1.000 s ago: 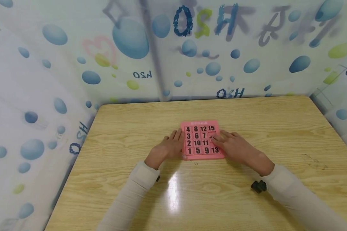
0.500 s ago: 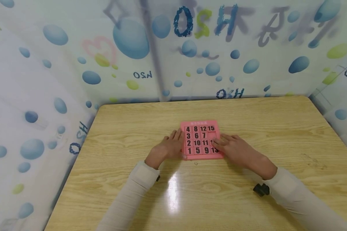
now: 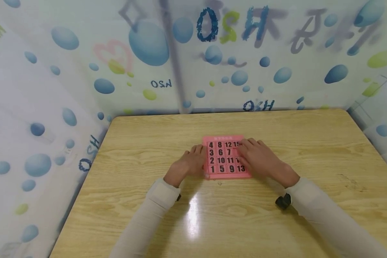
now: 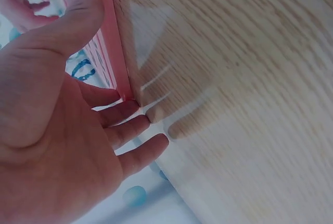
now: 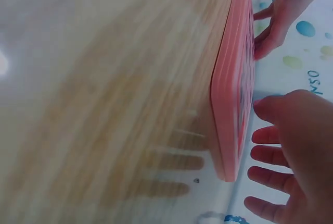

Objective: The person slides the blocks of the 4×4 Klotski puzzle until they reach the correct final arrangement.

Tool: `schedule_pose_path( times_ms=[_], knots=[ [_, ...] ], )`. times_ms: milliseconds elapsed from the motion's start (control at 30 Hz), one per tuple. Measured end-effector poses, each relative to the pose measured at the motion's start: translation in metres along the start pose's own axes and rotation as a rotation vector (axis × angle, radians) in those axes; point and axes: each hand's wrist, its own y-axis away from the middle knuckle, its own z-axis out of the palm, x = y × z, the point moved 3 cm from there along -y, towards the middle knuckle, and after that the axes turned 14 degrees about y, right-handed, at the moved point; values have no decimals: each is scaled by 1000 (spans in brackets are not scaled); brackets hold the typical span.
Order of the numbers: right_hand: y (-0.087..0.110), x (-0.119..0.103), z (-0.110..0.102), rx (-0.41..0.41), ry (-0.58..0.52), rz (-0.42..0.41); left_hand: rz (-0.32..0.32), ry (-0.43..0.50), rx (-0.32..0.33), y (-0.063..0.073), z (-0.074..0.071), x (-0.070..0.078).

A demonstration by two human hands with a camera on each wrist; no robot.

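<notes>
Two loose grips, fingers uncurled: the left hand (image 3: 191, 161) touches the pink number board (image 3: 229, 176) toward the table's (image 3: 151, 143) far edge; the right hand (image 3: 259, 157) shifts higher, by tile 15 (image 3: 235, 144), contact unclear, suggesting work there.

The sliding number puzzle (image 3: 225, 156) is showing pink beneath black numerals (image 3: 220, 160); the tabletop (image 3: 238, 215) is displaying yellowish wood grain; the printed backdrop (image 3: 93, 21) is bearing blue and lime droplets (image 3: 149, 43) on white; the sleeves (image 3: 325, 208) are appearing cream.
</notes>
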Motion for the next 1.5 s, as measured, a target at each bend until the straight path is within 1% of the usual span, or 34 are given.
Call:
schedule_pose_path(
  times_ms=[100,300,533,733,1000,1167,1367,1500],
  knots=[
    [-5,5,4,-40,3,6,-4,-1,4,0,1,3],
    [-10,10,7,-68,8,3,-25,-16,-9,-1,3,9],
    [-8,6,6,-88,9,-16,-62,-33,-14,-1,4,7],
    [-2,1,6,-97,14,-23,-75,-36,-20,-1,4,5],
    [6,-8,2,-85,24,-33,-72,-18,-22,0,3,2],
    [7,-9,1,-73,26,-40,-73,-18,-21,0,1,2],
    [0,-7,0,-21,11,-27,-71,-16,-25,0,1,3],
    [-10,-10,-1,-33,-8,-36,-70,-4,-33,0,2,3]
  ],
)
